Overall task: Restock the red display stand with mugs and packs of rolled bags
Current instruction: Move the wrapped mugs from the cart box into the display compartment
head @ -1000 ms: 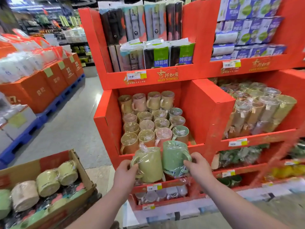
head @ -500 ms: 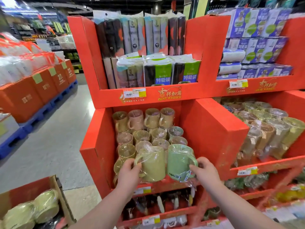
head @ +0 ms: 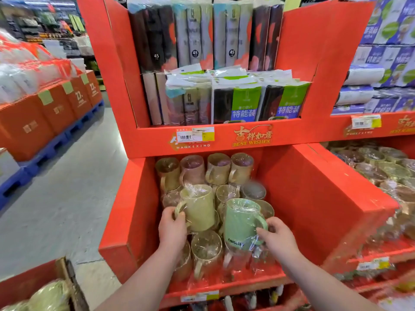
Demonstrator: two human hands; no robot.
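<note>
Red stand, mugs stacked: left hand grips yellow mug, right hand grips green mug; those under fingers may topple if bumped

Supermarket aisle: a grey floor with a dull sheen stretches away to the left of the left hand. Across it, further left, orange cartons stand in a row on blue pallets, topped with wrapped goods in white and red. Far behind, up and left of both hands, crowded store shelves recede, too blurred to read. Up and to the right of the right hand, blue-and-white packs sit stacked.
</note>
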